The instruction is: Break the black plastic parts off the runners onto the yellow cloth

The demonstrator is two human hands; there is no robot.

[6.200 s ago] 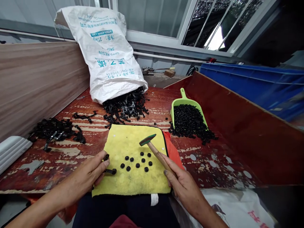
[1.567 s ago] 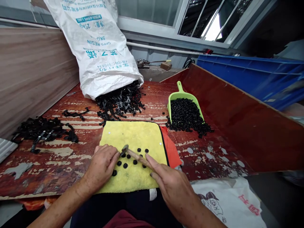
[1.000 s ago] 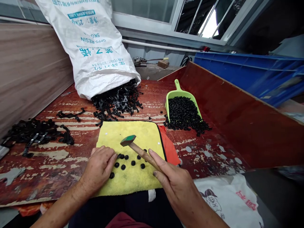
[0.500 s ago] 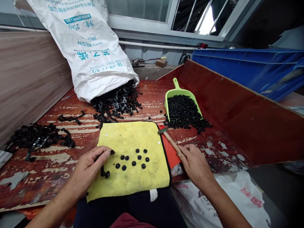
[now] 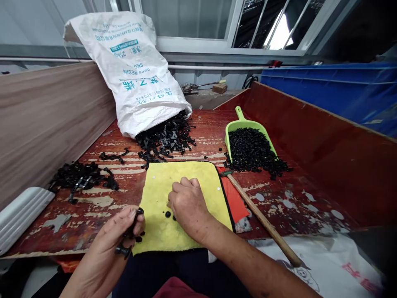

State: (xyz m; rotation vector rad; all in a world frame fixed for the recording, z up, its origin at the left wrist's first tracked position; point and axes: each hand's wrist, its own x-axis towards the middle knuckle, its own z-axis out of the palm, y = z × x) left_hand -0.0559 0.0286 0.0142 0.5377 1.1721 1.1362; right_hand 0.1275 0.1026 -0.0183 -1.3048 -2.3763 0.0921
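A yellow cloth lies on the worn red table in front of me. My left hand holds a black plastic piece at the cloth's near left edge. My right hand rests palm down on the cloth, fingers curled over small black caps; one black cap shows beside it. Whether the fingers grip a cap is hidden. The hammer, with a wooden handle and green head, lies on the table to the right of the cloth, apart from both hands.
A white resin sack at the back spills black plastic pieces. A green scoop full of black caps sits at the right. Another black pile lies left, near a white moulding. Wooden boards wall both sides; a blue crate stands far right.
My right hand has let go of the hammer, which now lies on the table, and moved left onto the caps. My left hand has drawn the black piece back off the cloth.
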